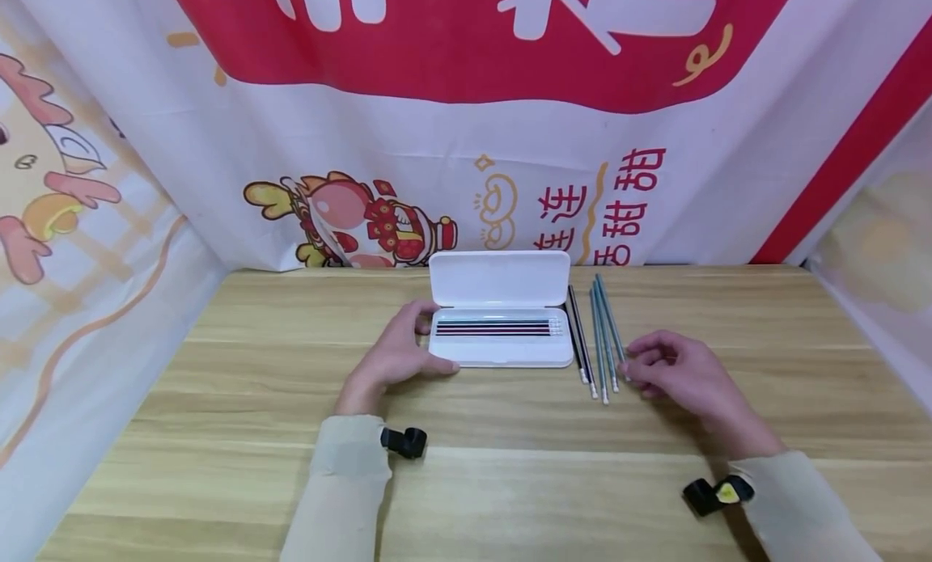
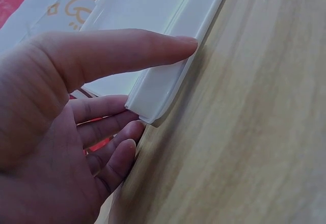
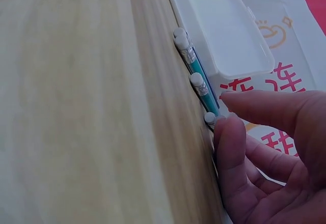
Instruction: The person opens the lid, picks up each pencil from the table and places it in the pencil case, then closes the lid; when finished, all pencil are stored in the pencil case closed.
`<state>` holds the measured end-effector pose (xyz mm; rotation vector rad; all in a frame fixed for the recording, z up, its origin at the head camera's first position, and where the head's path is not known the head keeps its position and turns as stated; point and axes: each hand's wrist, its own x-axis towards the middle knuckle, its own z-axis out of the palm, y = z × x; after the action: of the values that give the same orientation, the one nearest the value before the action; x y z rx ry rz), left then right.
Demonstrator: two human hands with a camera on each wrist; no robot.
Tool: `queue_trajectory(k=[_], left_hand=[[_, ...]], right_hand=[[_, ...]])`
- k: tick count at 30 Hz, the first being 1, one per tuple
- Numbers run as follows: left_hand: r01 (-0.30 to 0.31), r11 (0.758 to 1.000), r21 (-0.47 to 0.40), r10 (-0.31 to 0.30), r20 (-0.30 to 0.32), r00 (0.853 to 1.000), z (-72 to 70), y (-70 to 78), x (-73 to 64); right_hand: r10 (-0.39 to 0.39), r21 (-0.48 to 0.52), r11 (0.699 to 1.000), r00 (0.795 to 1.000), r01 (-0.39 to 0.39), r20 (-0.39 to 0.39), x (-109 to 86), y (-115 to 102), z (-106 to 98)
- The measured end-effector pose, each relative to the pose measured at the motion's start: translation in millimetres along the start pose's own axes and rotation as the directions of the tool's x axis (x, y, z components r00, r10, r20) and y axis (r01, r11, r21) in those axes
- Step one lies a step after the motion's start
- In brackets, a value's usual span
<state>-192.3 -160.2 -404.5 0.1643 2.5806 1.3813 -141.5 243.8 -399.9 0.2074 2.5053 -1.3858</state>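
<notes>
A white pencil case (image 1: pixel 502 357) lies with its lid (image 1: pixel 499 279) raised, several dark and blue-green pencils (image 1: pixel 495 327) lying in its back part. My left hand (image 1: pixel 396 348) holds the case at its left end, thumb along the front edge and fingers at the side. To the right of the case, dark pencils (image 1: pixel 582 344) and blue-green pencils (image 1: pixel 603 344) rest on the table, eraser ends toward me. My right hand (image 1: pixel 673 372) is at the rightmost pencil, its thumb by the white eraser (image 3: pixel 210 118). A gap shows between thumb and forefinger in the right wrist view.
The wooden table (image 1: pixel 524 497) reaches back to a printed cloth (image 1: pixel 408 133) hanging just behind the raised lid. More cloth hangs at both sides. A small black camera (image 1: pixel 404 442) sits on the left wrist, another camera (image 1: pixel 717 494) on the right.
</notes>
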Motion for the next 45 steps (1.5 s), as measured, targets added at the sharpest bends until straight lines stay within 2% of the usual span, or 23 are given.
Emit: queue_trajectory(k=[16,25,45], left_hand=[[0.0,1.0,-0.018,0.0,-0.002,1.0,0.5,-0.2,-1.4],[0.0,1.0,-0.024,0.0,-0.002,1.0,-0.3,0.3,-1.9],[0.0,1.0,-0.012,0.0,-0.005,1.0,0.2,0.9,-2.4]], right_hand=[[0.021,-0.049,0.999,1.0,-0.022,-0.012,0.4,1.7,1.2],[0.061,-0.062,0.996,0.998,-0.062,-0.019,2.5,-0.2,0.5],[0.072,-0.13,0.988,0.996,-0.079,-0.058,1.2,-3.2,4.1]])
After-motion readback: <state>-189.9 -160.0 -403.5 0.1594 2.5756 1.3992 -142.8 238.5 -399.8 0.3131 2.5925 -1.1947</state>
